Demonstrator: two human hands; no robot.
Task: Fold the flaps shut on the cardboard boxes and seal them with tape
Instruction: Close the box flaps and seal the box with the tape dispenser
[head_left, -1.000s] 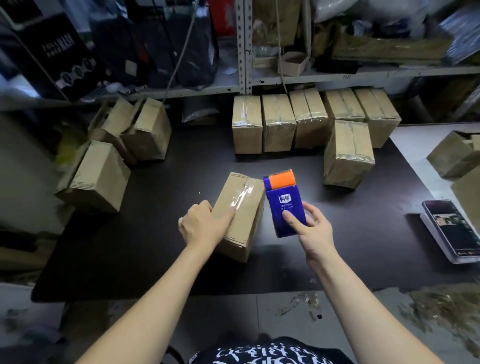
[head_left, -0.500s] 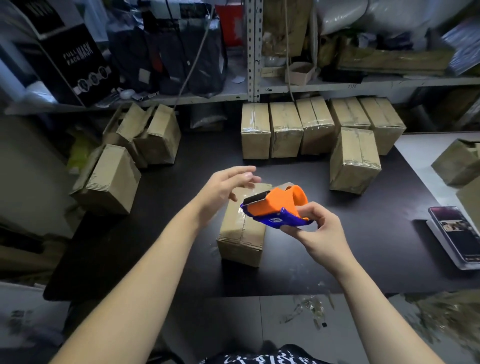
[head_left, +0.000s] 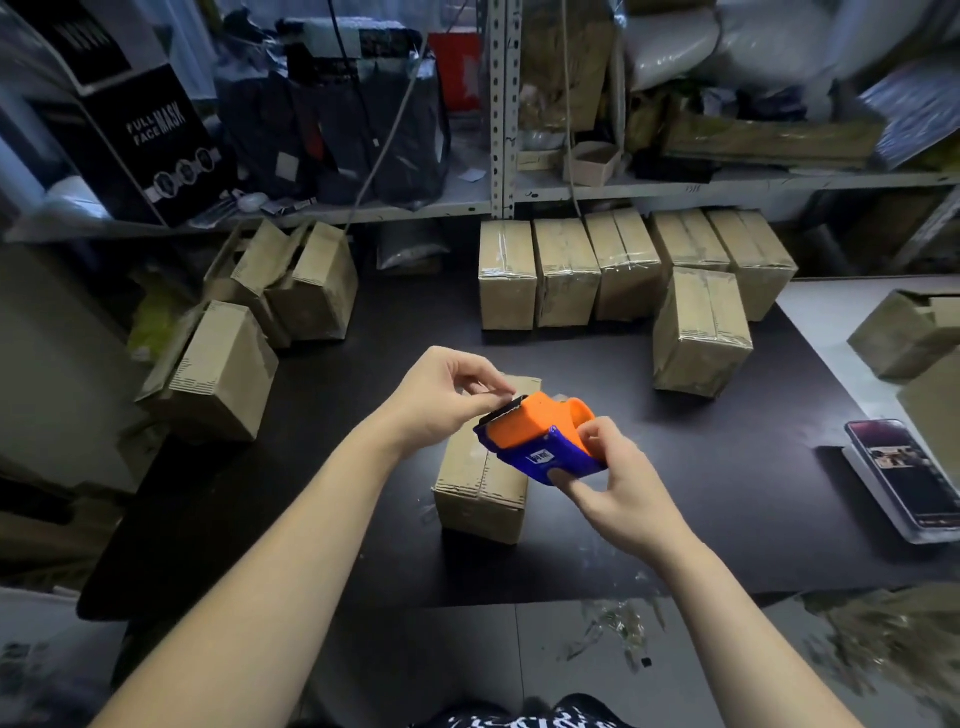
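The right hand (head_left: 618, 483) grips the blue-and-orange tape dispenser (head_left: 540, 441) from below, fingers curled round its body. It is tipped so the blade edge faces the left hand (head_left: 441, 400), which looks like a way of making the loose tape end easy to reach. The left thumb and forefinger are drawn together right at that edge, as if picking for the end of clear tape, but I can't tell whether they have hold of any. The cardboard box (head_left: 480, 488) being worked on lies on the black table mat (head_left: 727, 467) directly beneath both hands. Neither hand touches it. Its flaps are folded shut and its long seam runs away from the person. A faint sheen on top may be tape, though I couldn't swear to it. Keeping it under the dispenser means a pulled strip can go straight down onto that seam. A row of glossy, taped boxes (head_left: 566, 270) stands at the back, and dull boxes (head_left: 223, 369) wait at the left.
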